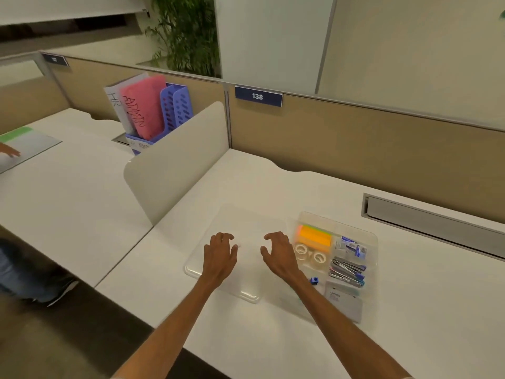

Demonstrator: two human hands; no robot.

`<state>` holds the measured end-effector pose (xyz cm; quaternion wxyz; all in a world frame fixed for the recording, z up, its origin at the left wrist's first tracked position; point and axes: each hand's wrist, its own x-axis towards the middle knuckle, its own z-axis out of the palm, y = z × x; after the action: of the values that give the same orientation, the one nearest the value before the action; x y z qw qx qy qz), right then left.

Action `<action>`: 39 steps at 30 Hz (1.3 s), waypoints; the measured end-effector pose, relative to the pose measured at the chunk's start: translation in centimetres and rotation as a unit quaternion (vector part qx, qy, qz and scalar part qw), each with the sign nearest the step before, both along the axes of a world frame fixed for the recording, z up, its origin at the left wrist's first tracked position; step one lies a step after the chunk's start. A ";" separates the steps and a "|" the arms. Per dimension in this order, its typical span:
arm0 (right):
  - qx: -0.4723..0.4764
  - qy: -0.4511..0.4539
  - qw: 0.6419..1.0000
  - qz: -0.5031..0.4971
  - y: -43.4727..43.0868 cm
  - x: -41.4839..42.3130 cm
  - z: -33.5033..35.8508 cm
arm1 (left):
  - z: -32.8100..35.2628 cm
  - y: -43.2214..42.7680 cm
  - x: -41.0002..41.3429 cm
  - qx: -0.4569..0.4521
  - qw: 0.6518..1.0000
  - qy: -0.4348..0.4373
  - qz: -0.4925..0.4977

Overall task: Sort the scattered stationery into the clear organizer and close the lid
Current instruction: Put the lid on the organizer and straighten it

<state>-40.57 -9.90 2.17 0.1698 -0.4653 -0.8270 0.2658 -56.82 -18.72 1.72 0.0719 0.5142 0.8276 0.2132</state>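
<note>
Hovering over the clear lid (247, 218) are both hands; the lid lies flat on the white desk (426, 302), just left of the clear organizer (375, 243), and its far edge is faint and hard to trace, only the near rim reads well; left hand (220, 255) has bent fingers, tips down over the lid, cannot tell if it touches, presses or grasps; right hand (278, 255) is spread and half-curled like a claw, holding nothing, near the lid's right side; right forearm hides the organizer's near-left corner.

Organizer is uncovered, compartments filled: orange and green sticky notes (314, 236) at the far left, two tape rolls (310, 253) below them, small boxes (351, 248) with unreadable print, pens (347, 270) bunched with something metallic, too blurred to tell apart, a card (343, 302) at the near end; a small blue cube (314, 280) sits beside the right wrist, in or out of the tray unclear.

Edges: desk front edge runs near the elbows; low divider panel (177, 160) bounds the left; cable slot (431, 222) behind the organizer; bare desk to the right and behind the lid.

Next desk: blue file rack (176, 110) with pink folder (142, 108); someone else's hand (11, 152) cut off at the left edge.
</note>
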 end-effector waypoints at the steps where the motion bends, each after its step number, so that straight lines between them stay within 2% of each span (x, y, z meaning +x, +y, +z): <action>1: -0.007 -0.006 1.000 0.006 -0.1 -0.3 -0.2 | -0.1 -0.1 -0.4 -0.011 1.000 -0.005 0.006; 14: -0.082 -0.095 0.992 0.025 -0.2 -3.5 -2.2 | -1.6 -1.4 -3.6 -0.130 0.988 -0.040 0.077; 20: -0.148 -0.199 0.968 0.032 -1.0 -4.2 -3.6 | -2.4 -1.4 -4.1 -0.265 0.949 -0.072 0.153; 23: -0.161 -0.212 0.963 0.052 -1.4 -4.5 -4.2 | -3.0 -1.5 -4.2 -0.283 0.941 -0.068 0.175; 30: -0.194 -0.185 0.962 0.052 -1.1 -4.6 -4.2 | -1.6 -1.0 -6.1 -0.216 0.937 -0.125 0.243; 33: -0.207 -0.162 0.964 0.047 -0.7 -4.7 -3.6 | -0.3 -0.8 -7.3 -0.162 0.939 -0.186 0.241; 35: -0.217 -0.131 0.967 0.037 0.0 -4.7 -2.9 | 0.9 -0.3 -7.8 -0.094 0.937 -0.236 0.240; 39: -0.246 -0.020 0.969 0.007 2.0 -4.7 -0.4 | 4.1 1.3 -7.3 0.011 0.936 -0.273 0.224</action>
<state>-45.24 -7.89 1.72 0.0318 -0.4925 -0.7424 0.4531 -64.14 -17.43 5.86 0.2400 0.2385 0.8675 0.3648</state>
